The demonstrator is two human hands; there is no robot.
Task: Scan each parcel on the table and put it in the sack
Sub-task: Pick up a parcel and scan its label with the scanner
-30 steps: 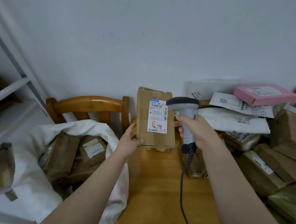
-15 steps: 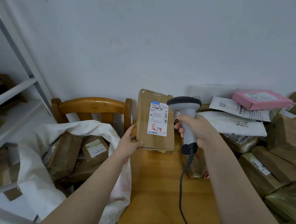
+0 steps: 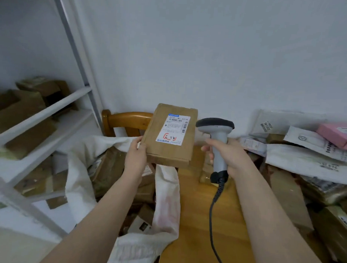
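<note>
Flat brown cardboard parcel (image 3: 169,139) is held up over the edge of the white fabric sack (image 3: 166,192), by the wooden bench (image 3: 201,221). Left hand (image 3: 135,156) pinches its left edge, thumb in front. Looks light and stiff, so a one-edge grip should do. Right hand (image 3: 231,155) has its fingers (image 3: 207,142) wrapped round the grey barcode scanner (image 3: 217,133)

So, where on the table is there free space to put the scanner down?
One free patch: the bare table strip between the white sack and the parcel pile, on the near side of the right hand holding the scanner. The table's right side is crowded with stacked parcels.
</note>
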